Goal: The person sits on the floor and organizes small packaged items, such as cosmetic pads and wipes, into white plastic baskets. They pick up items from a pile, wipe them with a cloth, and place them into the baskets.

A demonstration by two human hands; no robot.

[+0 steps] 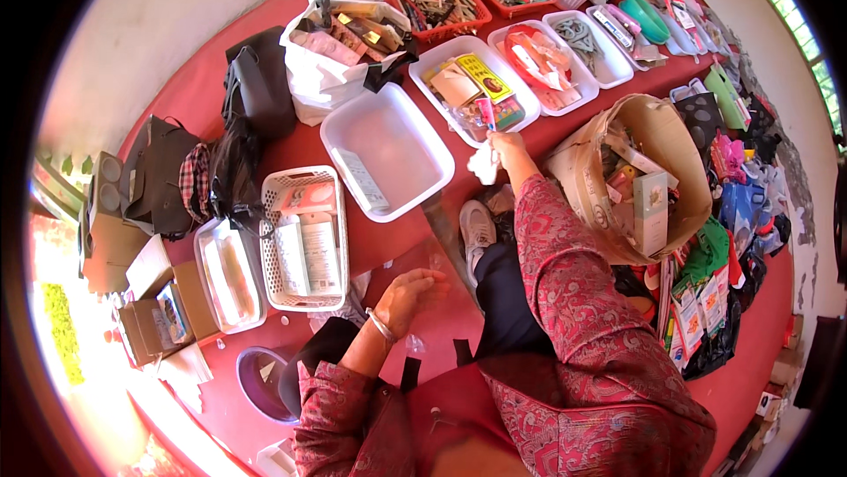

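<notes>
My right hand (506, 147) reaches out at the near edge of a white tray (527, 121) holding packets, a yellow box (483, 77) and other small goods. Its fingers are closed on a crumpled white piece (483, 165), perhaps plastic or tissue. A small pink and blue item (486, 112) shows just beyond the fingertips; I cannot tell if they grip it. Above my lap, my left hand (409, 297) is empty with its fingers stretched out. Near it stands a white perforated basket (304, 302) with boxes inside. Beyond lies a white tray (397, 146) with one flat white package (360, 180).
To the right stands a large cardboard box (573, 164) of mixed goods. White trays and red baskets (441, 31) of pens line the far side. A white bag (318, 89) and black bags (265, 89) sit at the left. A purple basin (256, 389) is beside my leg.
</notes>
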